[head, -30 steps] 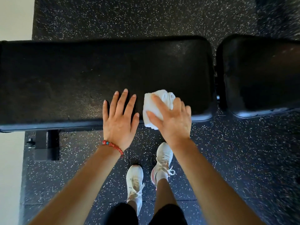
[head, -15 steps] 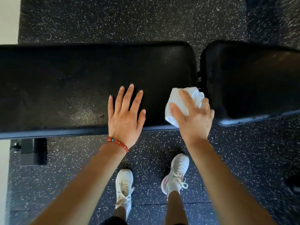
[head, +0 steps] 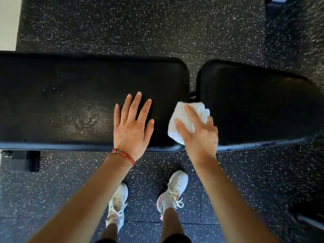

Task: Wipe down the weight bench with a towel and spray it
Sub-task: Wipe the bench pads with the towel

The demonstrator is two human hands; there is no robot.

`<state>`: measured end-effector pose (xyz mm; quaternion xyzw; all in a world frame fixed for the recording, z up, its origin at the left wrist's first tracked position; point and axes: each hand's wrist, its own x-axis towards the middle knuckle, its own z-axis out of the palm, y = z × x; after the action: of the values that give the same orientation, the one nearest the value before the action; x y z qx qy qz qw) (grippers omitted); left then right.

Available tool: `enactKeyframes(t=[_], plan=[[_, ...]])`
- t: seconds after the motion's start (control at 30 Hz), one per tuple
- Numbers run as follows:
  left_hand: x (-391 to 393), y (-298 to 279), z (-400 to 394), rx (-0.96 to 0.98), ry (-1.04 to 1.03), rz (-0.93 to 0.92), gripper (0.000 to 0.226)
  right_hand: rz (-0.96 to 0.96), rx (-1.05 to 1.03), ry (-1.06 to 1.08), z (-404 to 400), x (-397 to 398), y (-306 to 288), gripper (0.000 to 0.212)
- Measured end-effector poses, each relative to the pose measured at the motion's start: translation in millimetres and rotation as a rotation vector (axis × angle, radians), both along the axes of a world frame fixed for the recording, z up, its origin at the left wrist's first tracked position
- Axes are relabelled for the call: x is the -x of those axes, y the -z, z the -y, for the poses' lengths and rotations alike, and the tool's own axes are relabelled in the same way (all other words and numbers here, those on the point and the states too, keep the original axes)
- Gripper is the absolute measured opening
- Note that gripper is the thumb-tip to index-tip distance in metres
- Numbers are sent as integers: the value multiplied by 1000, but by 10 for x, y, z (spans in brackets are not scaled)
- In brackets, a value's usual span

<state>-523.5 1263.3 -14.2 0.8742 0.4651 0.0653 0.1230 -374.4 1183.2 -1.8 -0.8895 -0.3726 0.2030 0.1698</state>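
The black weight bench runs across the view as two pads: a long back pad point(head: 70, 95) on the left and a shorter seat pad point(head: 259, 106) on the right, with a narrow gap between them. My left hand point(head: 131, 128) lies flat, fingers spread, on the near right part of the long pad; a red bead bracelet is on that wrist. My right hand point(head: 199, 132) presses a crumpled white towel point(head: 182, 118) over the gap, at the near left corner of the seat pad. No spray bottle is in view.
Speckled black rubber flooring point(head: 140, 23) surrounds the bench. My white sneakers point(head: 173, 190) stand just in front of the bench. A black frame foot point(head: 26, 160) shows under the long pad at the left. A pale wall strip point(head: 8, 20) runs along the far left.
My right hand has slid the towel rightward along the near edge of the long pad to the gap and the seat pad. My left hand has stayed flat on the pad.
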Motion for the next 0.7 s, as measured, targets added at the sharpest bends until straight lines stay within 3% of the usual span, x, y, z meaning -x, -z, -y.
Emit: enactKeyframes(t=[0.13,0.27,0.47,0.6,0.7], plan=[[-352,-67,52,7,10,18,48,83,-136,42,353,-347,-26,48],[-677,9,31,6,24,-2,49,235,-131,-14,434,-612,153,48],[-776,184,-10,11,14,-65,52,422,-117,-103,-203,-860,223,47],[-756,203,-29,-11,23,-62,51,366,-79,-77,-759,-1074,216,47],[-757,199,-19,-11,20,-62,51,368,-104,3,-609,-1040,257,49]])
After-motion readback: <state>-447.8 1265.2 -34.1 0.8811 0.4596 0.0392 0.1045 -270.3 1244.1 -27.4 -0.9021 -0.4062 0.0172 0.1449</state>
